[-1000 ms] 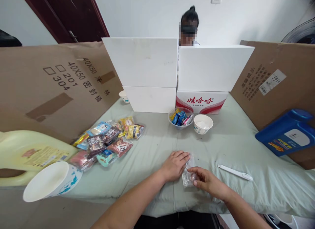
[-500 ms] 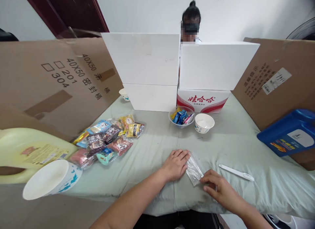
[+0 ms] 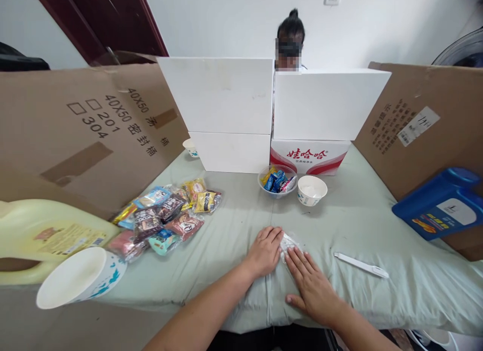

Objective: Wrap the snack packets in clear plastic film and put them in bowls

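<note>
A small clear plastic bag (image 3: 287,242) lies on the green cloth, mostly covered by my hands. My left hand (image 3: 265,250) rests flat at its left edge, fingers stretched out. Across its lower part lies my right hand (image 3: 310,285), palm down with the fingers extended and the thumb apart. To the right of that hand is a white plastic stick-like tool (image 3: 361,265). Beyond my hands stand a clear bowl (image 3: 277,195) of wrapped sweets and a white paper cup (image 3: 311,191).
Packaged snacks (image 3: 166,215) are heaped at the left, beside a large paper bowl (image 3: 81,278) and a yellow jug (image 3: 49,230). A blue bottle (image 3: 439,202) leans at the right. White boxes (image 3: 222,99) and cardboard panels (image 3: 49,135) surround the table; a person (image 3: 291,31) is behind them.
My right hand has moved left and forward from the bag's lower corner and now lies flat over it. The bag looks folded smaller. My left hand has stayed nearly in place.
</note>
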The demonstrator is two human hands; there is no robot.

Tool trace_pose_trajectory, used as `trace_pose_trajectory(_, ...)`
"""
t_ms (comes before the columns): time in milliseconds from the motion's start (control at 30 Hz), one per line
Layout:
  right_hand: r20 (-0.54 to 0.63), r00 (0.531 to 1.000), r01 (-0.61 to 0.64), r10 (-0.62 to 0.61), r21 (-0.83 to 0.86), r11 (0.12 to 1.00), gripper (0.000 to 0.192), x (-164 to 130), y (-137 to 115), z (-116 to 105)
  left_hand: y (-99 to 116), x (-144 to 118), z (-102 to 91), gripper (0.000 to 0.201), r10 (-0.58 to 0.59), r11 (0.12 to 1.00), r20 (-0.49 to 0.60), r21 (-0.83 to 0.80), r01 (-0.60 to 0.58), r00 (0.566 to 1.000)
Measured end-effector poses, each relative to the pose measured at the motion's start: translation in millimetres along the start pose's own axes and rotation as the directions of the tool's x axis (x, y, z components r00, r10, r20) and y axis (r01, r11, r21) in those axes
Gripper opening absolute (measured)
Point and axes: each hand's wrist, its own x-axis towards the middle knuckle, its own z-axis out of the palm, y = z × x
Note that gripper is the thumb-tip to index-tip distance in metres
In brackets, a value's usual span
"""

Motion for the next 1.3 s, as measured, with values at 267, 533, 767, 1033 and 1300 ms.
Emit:
trace_pose_trajectory(267, -0.136, 0.983, -0.144, 0.128, -0.123, 0.982, 0.084, -27, -36, 11, 5, -4, -7.9, 0.024, 0.358, 0.927, -0.035, -0.110, -0.360, 0.933)
trace_pose_trajectory(533, -0.155, 0.988, -0.006, 0.007, 0.008, 1.000, 0.041, -54, -16, -13, 7, -3, -6.4, 0.014, 0.325, 0.921, -0.024, -0.219, -0.322, 0.946)
trace_pose_trajectory(767, -0.120, 0.991, 0.080, -0.060, 0.171, 0.982, 0.031, -27, -12, -30, 7, -3, -4.8, 0.009, 0.303, 0.926, -0.018, -0.229, -0.299, 0.953)
trace_pose_trajectory(1033, 0.001, 0.905, -0.424, 0.425, 0.038, 0.905, 0.024, 40, 16, -11, 6, -4, -6.6, 0.031, 0.245, 0.920, -0.048, -0.304, -0.248, 0.968)
trace_pose_trajectory(1300, -0.060, 0.863, -0.506, 0.502, -0.103, 0.856, 0.018, 57, 8, 12, 7, -3, -5.1, 0.018, 0.207, 0.964, -0.057, -0.158, -0.213, 0.977)
